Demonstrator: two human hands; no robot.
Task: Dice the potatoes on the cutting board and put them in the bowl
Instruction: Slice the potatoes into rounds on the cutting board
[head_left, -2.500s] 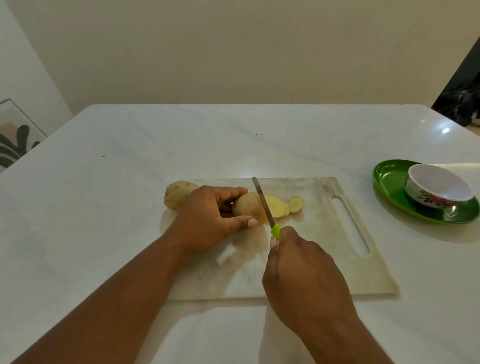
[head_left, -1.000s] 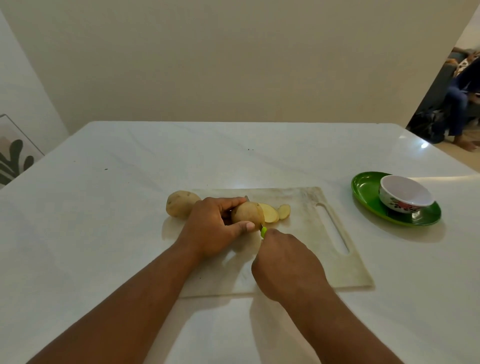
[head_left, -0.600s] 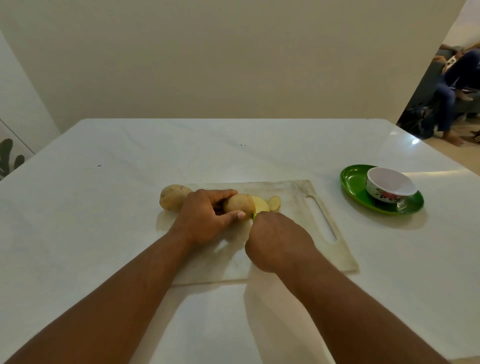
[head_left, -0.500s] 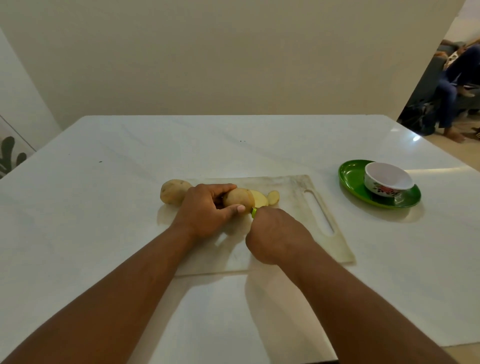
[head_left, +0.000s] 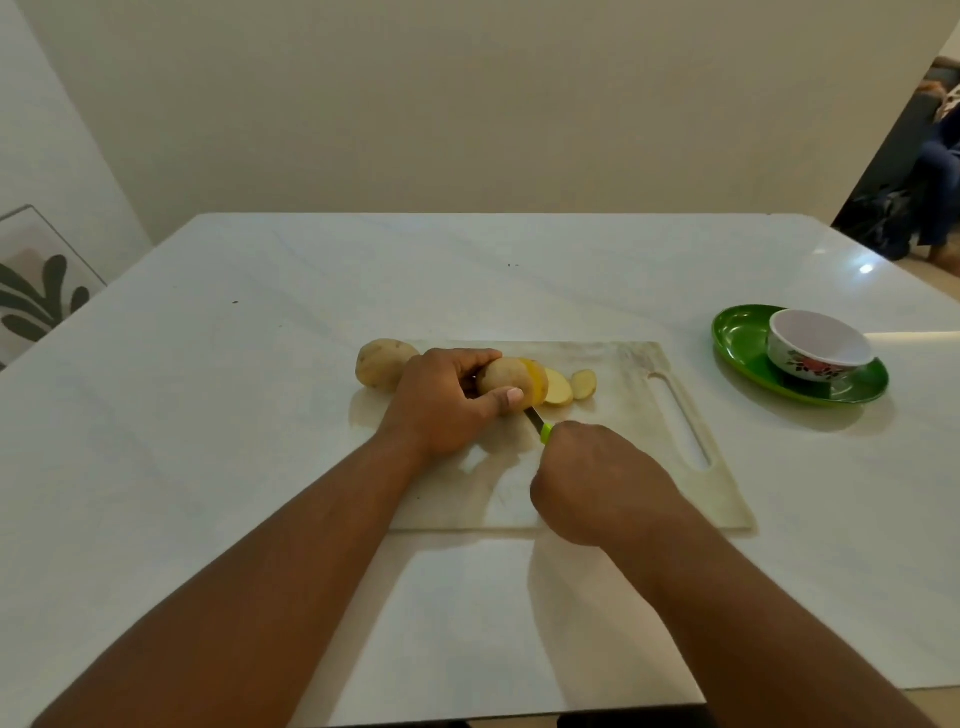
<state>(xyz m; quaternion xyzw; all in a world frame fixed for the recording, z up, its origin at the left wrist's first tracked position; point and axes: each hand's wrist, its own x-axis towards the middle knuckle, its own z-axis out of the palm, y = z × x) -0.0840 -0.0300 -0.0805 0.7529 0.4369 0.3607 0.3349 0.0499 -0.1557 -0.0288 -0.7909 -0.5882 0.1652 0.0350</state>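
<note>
Spare potato (head_left: 382, 364): lying whole at the board's left edge.
Left hand (head_left: 441, 402): curled round the potato being cut (head_left: 506, 378).
Knife (head_left: 540, 423): gripped in right hand (head_left: 592, 480), blade in the potato.
Slices (head_left: 563, 387): flat on cutting board (head_left: 623, 457).
Bowl (head_left: 818, 348): on green plate (head_left: 743, 338), far right.

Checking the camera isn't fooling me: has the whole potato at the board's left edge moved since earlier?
No. The whole potato sits at the same far-left corner of the cutting board; only the camera shifted.

I see white desk (head_left: 208, 415): cutting board (head_left: 623, 483) at frame centre, green plate (head_left: 737, 338) at right edge.
</note>
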